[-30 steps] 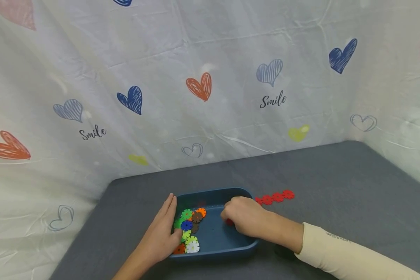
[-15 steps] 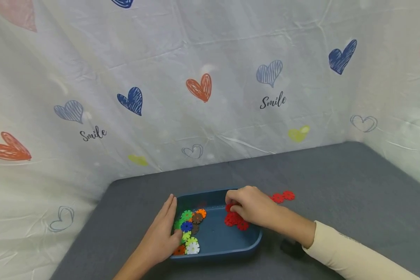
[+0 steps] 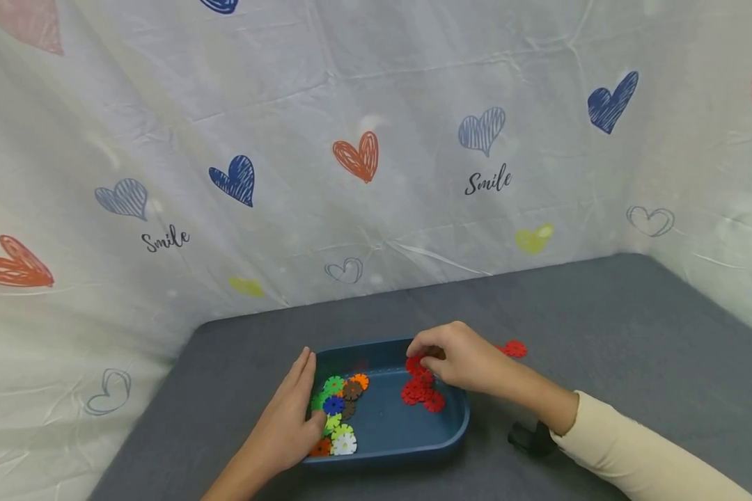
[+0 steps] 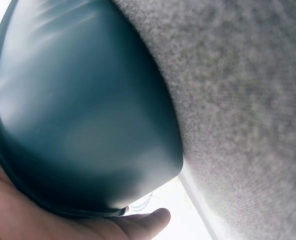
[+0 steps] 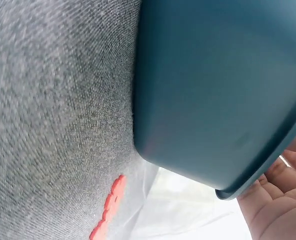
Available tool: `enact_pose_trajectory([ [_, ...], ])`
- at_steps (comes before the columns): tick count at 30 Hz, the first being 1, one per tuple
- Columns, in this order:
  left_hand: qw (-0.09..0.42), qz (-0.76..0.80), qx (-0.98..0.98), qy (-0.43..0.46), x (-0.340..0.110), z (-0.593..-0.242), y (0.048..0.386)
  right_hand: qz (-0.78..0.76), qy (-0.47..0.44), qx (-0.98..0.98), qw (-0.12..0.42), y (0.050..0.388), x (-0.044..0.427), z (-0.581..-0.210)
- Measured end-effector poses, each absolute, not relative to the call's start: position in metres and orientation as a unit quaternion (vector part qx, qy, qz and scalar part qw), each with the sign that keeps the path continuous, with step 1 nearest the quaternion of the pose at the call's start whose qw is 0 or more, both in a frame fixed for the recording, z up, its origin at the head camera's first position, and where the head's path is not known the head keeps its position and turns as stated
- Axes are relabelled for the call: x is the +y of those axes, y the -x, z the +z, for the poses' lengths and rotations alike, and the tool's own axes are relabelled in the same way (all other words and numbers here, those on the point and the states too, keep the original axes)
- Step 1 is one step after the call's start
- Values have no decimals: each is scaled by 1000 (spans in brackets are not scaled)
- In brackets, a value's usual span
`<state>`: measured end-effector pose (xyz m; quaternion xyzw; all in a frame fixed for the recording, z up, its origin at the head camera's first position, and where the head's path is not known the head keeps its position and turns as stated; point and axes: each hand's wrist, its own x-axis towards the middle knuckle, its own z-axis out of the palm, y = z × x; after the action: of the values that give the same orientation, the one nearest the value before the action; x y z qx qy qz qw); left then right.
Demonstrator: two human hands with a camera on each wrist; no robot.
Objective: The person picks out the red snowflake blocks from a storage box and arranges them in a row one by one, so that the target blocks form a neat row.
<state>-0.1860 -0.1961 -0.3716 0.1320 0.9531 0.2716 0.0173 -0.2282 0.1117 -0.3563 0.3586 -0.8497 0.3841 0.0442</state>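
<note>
from where i sit, the right hand (image 3: 465, 356) is over the right end of the blue tray (image 3: 385, 426), thumb and forefinger apparently pinching the topmost red notched disc (image 3: 415, 366); how its other fingers lie i can't tell. that disc heads a red cluster (image 3: 421, 391) inside the tray, and i'd judge the coming move turns on this: the cluster lies on the near side of those fingertips, its long axis running toward me and slightly rightward, with the right hand just beside it and the left hand (image 3: 288, 417) well apart.

the left hand rests along the left rim, fingers straight and together, thumb over the inside near the mixed-colour discs (image 3: 334, 406). outside the tray's right wall, a red disc strip (image 5: 108, 207) lies on the grey tabletop (image 3: 601, 334), mostly hidden behind the right hand in my head view.

against half a second ago, the right hand has shifted slightly rightward and away, the topmost disc with it, and covers more of the strip. the left hand looks unmoved.
</note>
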Motion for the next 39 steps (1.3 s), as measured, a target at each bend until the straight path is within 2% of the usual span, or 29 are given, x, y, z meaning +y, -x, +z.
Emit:
enact_pose_trajectory([
  [13,15,271,954,-131,-196,-372,186,415,-326,-848,48,233,121,-353],
  [39,20,271,953,-134,-196,-371,186,468,-300,-831,10,239,157,-348],
])
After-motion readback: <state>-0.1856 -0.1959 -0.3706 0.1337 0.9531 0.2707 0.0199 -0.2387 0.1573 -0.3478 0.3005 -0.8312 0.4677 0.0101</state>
